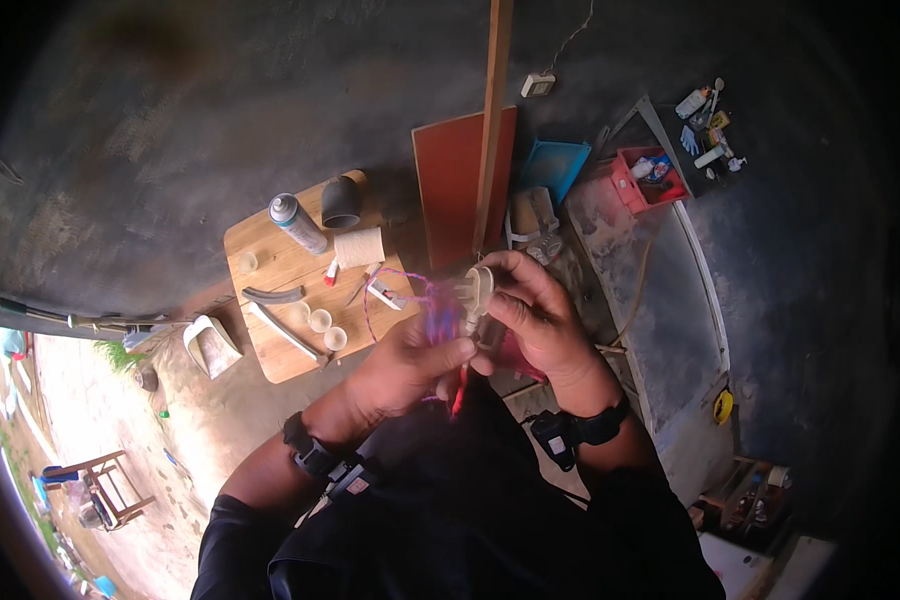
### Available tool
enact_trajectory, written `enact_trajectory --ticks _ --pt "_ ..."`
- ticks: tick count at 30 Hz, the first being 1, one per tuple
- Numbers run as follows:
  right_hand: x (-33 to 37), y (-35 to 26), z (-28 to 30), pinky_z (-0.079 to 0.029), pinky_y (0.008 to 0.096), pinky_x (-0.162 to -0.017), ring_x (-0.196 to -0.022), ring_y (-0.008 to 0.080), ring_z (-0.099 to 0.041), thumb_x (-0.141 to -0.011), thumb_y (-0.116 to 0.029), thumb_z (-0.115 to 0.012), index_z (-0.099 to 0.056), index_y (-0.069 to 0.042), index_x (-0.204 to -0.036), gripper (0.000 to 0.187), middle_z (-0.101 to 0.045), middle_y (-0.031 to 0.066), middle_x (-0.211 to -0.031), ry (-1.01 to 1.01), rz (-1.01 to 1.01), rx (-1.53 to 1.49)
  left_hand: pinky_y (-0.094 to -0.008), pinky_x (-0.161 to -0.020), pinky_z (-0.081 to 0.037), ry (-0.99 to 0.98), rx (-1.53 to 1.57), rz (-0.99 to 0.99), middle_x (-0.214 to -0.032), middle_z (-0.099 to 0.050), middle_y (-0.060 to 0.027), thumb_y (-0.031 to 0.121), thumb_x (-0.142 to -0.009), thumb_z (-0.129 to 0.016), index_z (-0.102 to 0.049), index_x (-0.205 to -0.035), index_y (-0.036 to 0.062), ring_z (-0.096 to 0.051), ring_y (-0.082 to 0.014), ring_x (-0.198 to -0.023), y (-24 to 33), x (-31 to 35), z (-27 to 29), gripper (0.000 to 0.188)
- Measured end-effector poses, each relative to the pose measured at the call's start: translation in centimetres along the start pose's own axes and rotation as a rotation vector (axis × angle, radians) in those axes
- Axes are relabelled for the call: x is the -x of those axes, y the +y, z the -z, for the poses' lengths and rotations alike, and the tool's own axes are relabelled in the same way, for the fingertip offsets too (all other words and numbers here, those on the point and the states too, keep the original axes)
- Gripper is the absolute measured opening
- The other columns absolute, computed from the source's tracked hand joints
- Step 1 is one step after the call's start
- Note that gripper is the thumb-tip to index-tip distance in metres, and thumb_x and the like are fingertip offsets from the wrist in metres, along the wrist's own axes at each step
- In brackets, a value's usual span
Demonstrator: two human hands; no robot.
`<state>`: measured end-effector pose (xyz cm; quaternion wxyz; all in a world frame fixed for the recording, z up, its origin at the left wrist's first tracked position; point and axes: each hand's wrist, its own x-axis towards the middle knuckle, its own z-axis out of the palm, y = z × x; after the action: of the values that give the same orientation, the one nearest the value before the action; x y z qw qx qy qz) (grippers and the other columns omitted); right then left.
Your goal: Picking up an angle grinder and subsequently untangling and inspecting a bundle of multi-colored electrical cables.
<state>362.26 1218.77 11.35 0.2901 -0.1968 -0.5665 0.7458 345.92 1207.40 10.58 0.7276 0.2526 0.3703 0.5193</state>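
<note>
In front of my body, both hands are raised and close together. My right hand point(535, 320) pinches a cream electrical plug point(478, 292) between thumb and fingers, its prongs pointing left. Just below the plug, my left hand point(410, 370) is closed, with its thumb against the plug's lower end. A blue and pink cord point(444, 315), smeared by motion, bunches beside the left fingers, and a loop of it hangs out to the left. Below the left thumb, a thin red piece point(459, 392) sticks out; whether it is a wire or a tool I cannot tell.
On the wooden table point(310, 370) at the left stand a spray can point(298, 222), a dark cylinder point(341, 203) and a cream spool point(358, 248), with several small round pieces. A wooden post point(494, 110) and red board point(455, 185) rise ahead. A red crate point(647, 180) is at the right.
</note>
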Motion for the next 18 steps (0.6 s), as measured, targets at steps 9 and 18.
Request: enact_trajectory --ticks 9,18 --pt "-4.7 -3.8 16.6 -0.040 0.0240 -0.067 -0.095 0.0120 -0.061 -0.096 -0.022 -0.056 -0.055 -0.006 -0.127 0.035 -0.065 0.0015 -0.110 0.485 0.050 0.106 -0.0227 -0.051 -0.044 0.126 0.004 0.009 -0.088 -0.067 -0.0079 0.024 -0.099 -0.057 -0.058 -0.105 0.0056 -0.054 -0.0101 -0.056 1.7 -4.3 4.7 0.020" --pt "-15.3 -1.5 35.0 -0.035 0.0194 -0.062 -0.082 0.0047 -0.055 -0.091 -0.020 -0.067 -0.065 -0.011 -0.116 0.026 -0.066 -0.0050 -0.101 0.985 0.090 0.354 -0.0323 -0.059 -0.045 0.220 0.397 0.075 -0.074 -0.057 -0.0056 0.028 -0.100 -0.053 -0.056 -0.089 0.0077 -0.053 -0.0166 -0.061 2.3 -14.0 8.0 0.023"
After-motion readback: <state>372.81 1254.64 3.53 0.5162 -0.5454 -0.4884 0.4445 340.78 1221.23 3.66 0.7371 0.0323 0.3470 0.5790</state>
